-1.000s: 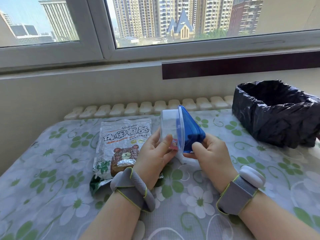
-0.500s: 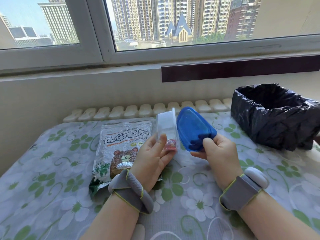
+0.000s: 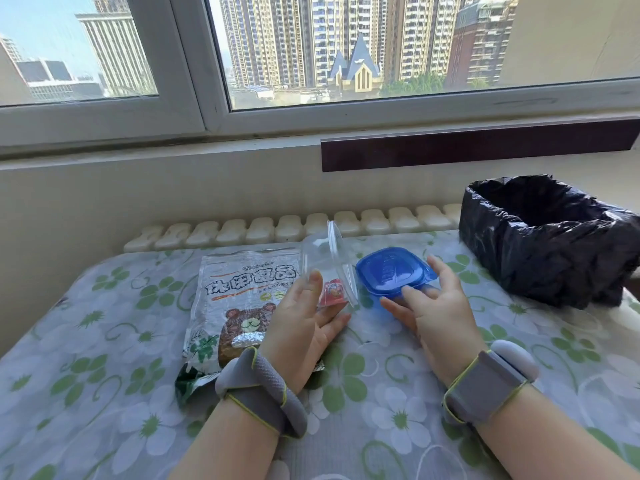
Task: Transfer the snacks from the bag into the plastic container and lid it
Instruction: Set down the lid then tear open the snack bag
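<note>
Plastic container (image 3: pixel 327 268), clear and tipped on its side with its mouth facing the blue lid (image 3: pixel 393 271), is being held by the left hand (image 3: pixel 304 317), whose thumb and fingers are wrapping round its wall. A small red snack (image 3: pixel 334 293) is lying inside it. Just right of the container, the right hand (image 3: pixel 429 306) is pinching the lid's near edge. Left of the container, the snack bag (image 3: pixel 242 299) is lying flat on the floral tablecloth (image 3: pixel 104 341). Well right of the container, a black-lined bin (image 3: pixel 550 240) is standing.
</note>
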`<control>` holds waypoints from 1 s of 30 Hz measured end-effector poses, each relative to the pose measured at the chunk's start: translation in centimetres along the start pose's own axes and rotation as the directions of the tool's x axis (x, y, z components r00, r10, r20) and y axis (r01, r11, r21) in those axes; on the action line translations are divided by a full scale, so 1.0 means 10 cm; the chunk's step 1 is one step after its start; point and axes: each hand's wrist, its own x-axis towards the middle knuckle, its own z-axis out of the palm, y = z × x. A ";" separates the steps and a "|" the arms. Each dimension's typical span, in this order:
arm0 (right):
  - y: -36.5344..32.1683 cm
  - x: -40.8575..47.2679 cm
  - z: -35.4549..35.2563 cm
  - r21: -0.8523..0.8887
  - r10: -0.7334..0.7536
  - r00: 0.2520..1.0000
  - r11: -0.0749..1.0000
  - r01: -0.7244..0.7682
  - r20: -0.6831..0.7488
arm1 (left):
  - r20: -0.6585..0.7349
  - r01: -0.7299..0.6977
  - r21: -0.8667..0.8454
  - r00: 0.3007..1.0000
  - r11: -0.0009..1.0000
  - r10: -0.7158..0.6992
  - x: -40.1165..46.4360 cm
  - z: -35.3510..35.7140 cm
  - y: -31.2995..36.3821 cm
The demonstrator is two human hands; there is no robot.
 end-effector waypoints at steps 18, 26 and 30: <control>0.04 0.01 -0.01 -0.232 -0.085 0.996 0.968 0.091 0.037 | -0.015 0.013 -0.058 1.000 0.998 -0.013 -0.02 0.03 0.01; 0.05 -0.02 0.01 -0.245 -0.115 0.993 0.963 0.111 -0.001 | -0.024 0.000 -0.069 1.000 0.998 -0.001 -0.02 0.03 0.02; 0.02 -0.17 0.08 -0.296 -0.199 0.955 0.919 0.260 0.221 | -0.012 -0.006 -0.073 1.000 0.997 0.005 -0.02 0.02 0.00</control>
